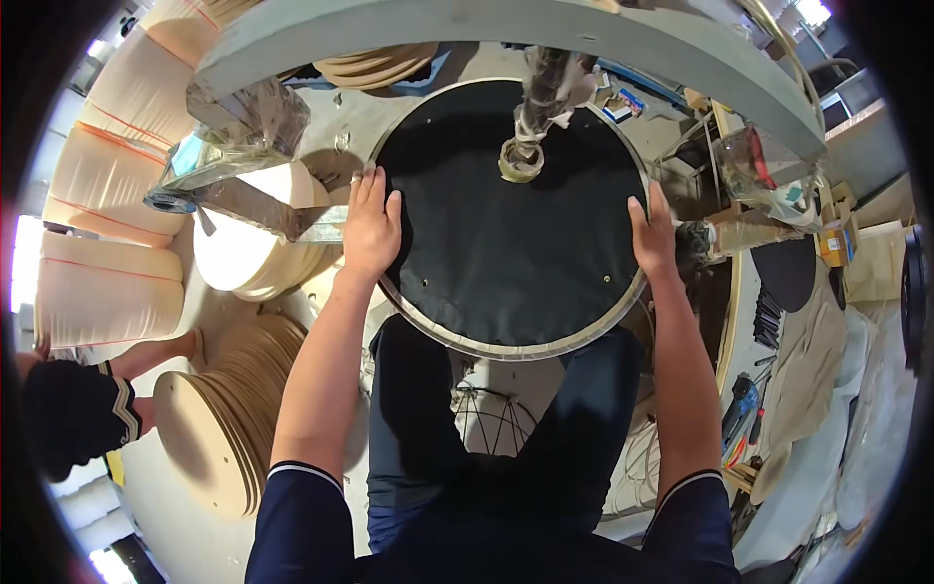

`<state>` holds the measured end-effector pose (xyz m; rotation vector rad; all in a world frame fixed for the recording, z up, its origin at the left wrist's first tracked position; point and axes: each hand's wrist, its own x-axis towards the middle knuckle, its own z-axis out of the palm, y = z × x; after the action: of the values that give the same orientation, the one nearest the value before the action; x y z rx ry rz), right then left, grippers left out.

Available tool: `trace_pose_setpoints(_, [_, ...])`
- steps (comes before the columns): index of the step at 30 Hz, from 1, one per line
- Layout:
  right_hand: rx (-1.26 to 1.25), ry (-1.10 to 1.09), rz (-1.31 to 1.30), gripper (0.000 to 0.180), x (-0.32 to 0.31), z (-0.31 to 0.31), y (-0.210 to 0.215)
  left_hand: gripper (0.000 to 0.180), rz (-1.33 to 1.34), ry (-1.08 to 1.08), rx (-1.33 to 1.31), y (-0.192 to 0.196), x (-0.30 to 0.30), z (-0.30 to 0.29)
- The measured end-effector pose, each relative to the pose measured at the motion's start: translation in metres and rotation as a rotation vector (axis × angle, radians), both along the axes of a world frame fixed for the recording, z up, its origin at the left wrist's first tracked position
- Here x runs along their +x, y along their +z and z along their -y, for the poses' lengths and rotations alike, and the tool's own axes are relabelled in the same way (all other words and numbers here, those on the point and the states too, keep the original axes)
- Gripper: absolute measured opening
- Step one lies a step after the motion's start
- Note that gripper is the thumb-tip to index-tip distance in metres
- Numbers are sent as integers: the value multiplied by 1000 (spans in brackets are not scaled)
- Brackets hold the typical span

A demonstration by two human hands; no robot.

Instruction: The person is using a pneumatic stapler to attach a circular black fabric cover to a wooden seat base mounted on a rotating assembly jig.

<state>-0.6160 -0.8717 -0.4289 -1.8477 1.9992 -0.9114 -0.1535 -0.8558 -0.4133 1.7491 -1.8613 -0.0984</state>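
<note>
A large round disc covered in black fabric lies in front of me, edged by a pale metal ring. My left hand rests flat against its left rim, fingers stretched forward and thumb apart. On the opposite rim, my right hand touches the edge with straight fingers and its thumb raised. Two small eyelets show near the disc's lower edge. Above the far part of the disc comes down a plastic-wrapped machine post, ending in a round tip. What supports the disc underneath is hidden.
A grey machine frame arches overhead, with wrapped side arms. To the left stand stacks of thin wooden discs, white round pieces and wrapped foam rolls. Another person is at far left. A bench at right carries hand tools.
</note>
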Motion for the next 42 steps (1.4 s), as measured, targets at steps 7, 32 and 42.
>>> trace_pose_setpoints(7, [-164,-65,-283,62,-15,4,4,51,58,24,-42,0,-40,-3])
trace_pose_setpoints(32, [-285,4,-369,37,-26,-163,52,61,119,136,55,-34,-9,-30])
trace_pose_setpoints(42, [-211,-569,-514,59,-317,-86,-4,58,169,194,104,-29,-20,-46])
